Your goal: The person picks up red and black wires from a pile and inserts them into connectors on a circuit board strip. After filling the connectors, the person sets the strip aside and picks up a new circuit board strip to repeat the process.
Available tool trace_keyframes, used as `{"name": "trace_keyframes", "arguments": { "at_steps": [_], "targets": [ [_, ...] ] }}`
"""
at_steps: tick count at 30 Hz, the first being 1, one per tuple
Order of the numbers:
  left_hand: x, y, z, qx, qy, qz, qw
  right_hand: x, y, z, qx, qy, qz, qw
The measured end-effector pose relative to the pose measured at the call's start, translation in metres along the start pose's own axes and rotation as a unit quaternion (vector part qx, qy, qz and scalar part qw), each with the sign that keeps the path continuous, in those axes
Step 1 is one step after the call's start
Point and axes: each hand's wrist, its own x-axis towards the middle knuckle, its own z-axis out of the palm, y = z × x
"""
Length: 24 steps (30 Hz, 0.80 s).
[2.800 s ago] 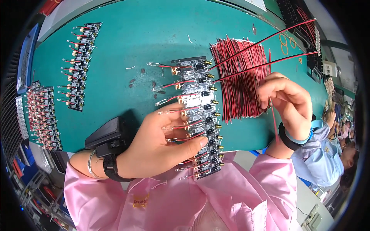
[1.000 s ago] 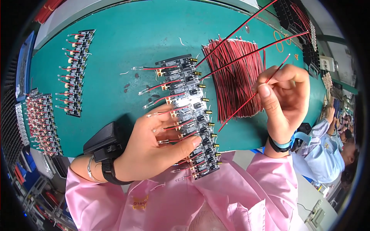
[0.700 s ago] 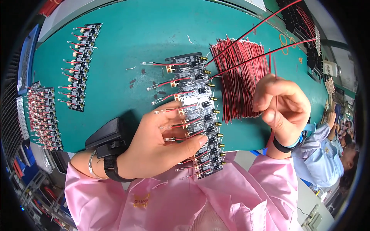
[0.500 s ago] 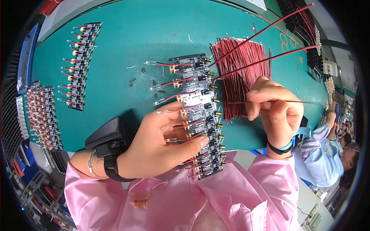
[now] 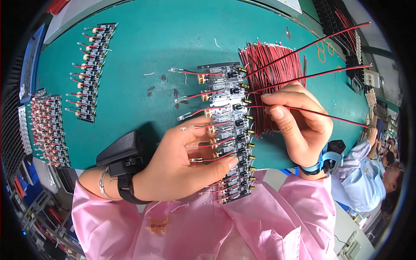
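Note:
My left hand (image 5: 180,162) is closed around the lower half of a long strip of joined circuit boards (image 5: 223,113), its thumb on top. Along the strip's left side stick out small clear LEDs on red-and-black leads, and short yellow-green parts line the right side. Two long red-and-black wires (image 5: 320,47) extend from its upper right edge. Between thumb and fingers, my right hand (image 5: 303,123) pinches another red-and-black wire (image 5: 346,121). That wire's left end meets the strip's right edge at the third board down; I cannot tell whether it is inserted.
A thick bundle of red-and-black wires (image 5: 271,58) lies behind my right hand. Another board strip (image 5: 91,69) rests at the left, with stacked boards (image 5: 47,130) beyond. Rubber bands (image 5: 320,52) lie at the far right. A person in light blue (image 5: 362,186) sits to the right.
My right hand has brought its wire up and left to the strip's edge, and the wire now shows at full length. The strip has shifted slightly right, its two long wires swinging lower.

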Motion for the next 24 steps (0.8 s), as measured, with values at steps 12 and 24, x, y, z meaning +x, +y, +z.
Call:
{"name": "trace_keyframes", "arguments": {
  "at_steps": [12,24],
  "targets": [
    [0.0007,-0.0011,0.0005,-0.003,0.005,0.01,1.0,0.0,0.0013,-0.0034,-0.056,0.005,-0.054,0.997],
    [0.0005,-0.0047,0.002,-0.023,-0.001,0.005,1.0,-0.0026,-0.0026,0.0039,-0.024,0.043,-0.003,0.999]
  ]
}}
